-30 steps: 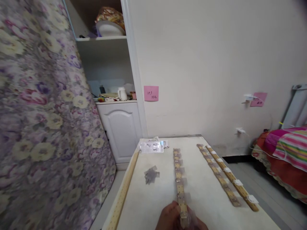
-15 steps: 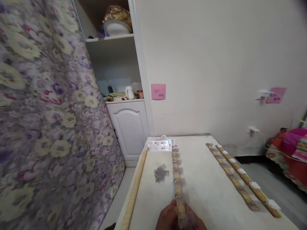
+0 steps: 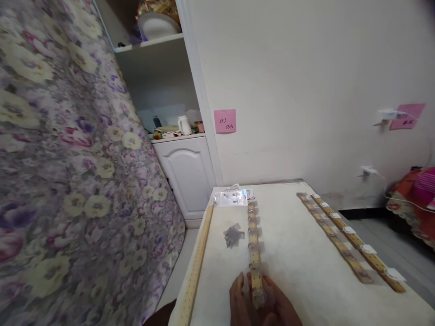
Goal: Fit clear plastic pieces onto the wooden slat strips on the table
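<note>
While the left hand (image 3: 239, 301) and the right hand (image 3: 282, 304) flank the near end of a tan perforated strip (image 3: 254, 257), I look on from a distance through the head-worn camera. The left hand sits along the strip's left side, its fingertips touching the edge or just beside it; the right hand lies against the other side, close to a clear plastic piece (image 3: 259, 297) at the strip's near tip. From my remote post I cannot tell whether either hand pinches the strip or merely cups it, as the fingers are partly hidden and blurred. The strip runs away from the hands across the middle of a white table (image 3: 292, 240), small metal rings (image 3: 252, 266) spaced along it. To its left I see a small heap of grey, see-through pieces (image 3: 234, 236), with a clear packet (image 3: 230, 198) near the table's far edge. Along the left edge stretches a longer perforated strip (image 3: 199, 265); toward the right edge lie two more, an inner strip (image 3: 340, 247) and an outer strip (image 3: 376, 264) bearing white tags (image 3: 368, 249). Beyond, a floral curtain (image 3: 68, 158) hangs at left, a white jug (image 3: 184, 126) stands on a cabinet (image 3: 185, 170), and a pink note (image 3: 224, 121) is stuck to the pale wall (image 3: 299, 90).
</note>
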`<action>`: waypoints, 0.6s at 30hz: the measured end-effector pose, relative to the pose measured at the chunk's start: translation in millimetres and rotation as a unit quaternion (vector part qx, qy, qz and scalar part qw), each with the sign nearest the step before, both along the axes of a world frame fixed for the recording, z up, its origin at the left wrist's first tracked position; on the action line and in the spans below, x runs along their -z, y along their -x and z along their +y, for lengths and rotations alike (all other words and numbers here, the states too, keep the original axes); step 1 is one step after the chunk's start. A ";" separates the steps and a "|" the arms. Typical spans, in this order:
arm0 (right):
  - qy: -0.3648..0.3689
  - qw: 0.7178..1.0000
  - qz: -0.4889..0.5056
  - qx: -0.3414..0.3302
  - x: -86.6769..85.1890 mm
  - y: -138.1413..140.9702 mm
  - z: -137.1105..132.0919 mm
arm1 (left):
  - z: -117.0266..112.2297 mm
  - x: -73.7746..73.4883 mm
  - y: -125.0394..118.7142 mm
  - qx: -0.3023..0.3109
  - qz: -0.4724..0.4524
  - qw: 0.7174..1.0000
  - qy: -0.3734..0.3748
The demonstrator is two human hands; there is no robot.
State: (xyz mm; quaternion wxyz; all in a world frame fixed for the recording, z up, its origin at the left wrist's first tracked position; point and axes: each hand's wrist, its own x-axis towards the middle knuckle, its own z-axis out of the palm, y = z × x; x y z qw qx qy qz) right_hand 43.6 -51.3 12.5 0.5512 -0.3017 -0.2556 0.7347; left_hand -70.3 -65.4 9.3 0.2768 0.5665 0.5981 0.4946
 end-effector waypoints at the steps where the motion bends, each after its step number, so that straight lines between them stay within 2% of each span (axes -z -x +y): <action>1: 0.003 1.000 0.014 0.001 -0.2 -0.9 -0.9 | 1.3 1.8 -4.3 0.013 0.009 1.000 -0.020; 4: 0.021 0.999 0.042 -0.026 -4.6 1.6 -0.3 | 6.9 -1.8 -16.6 0.020 0.009 1.000 -0.018; 8: 0.054 0.986 0.121 -0.099 -10.9 7.8 4.1 | 10.9 -19.2 -25.2 0.005 -0.027 0.999 0.026; 14: 0.063 0.981 0.154 -0.097 -3.7 6.1 3.0 | 10.0 -33.3 -30.8 0.012 -0.046 0.997 0.064; 18: 0.052 0.986 0.149 -0.053 -0.8 10.9 1.5 | 13.5 -38.7 -28.5 0.016 -0.047 0.993 0.104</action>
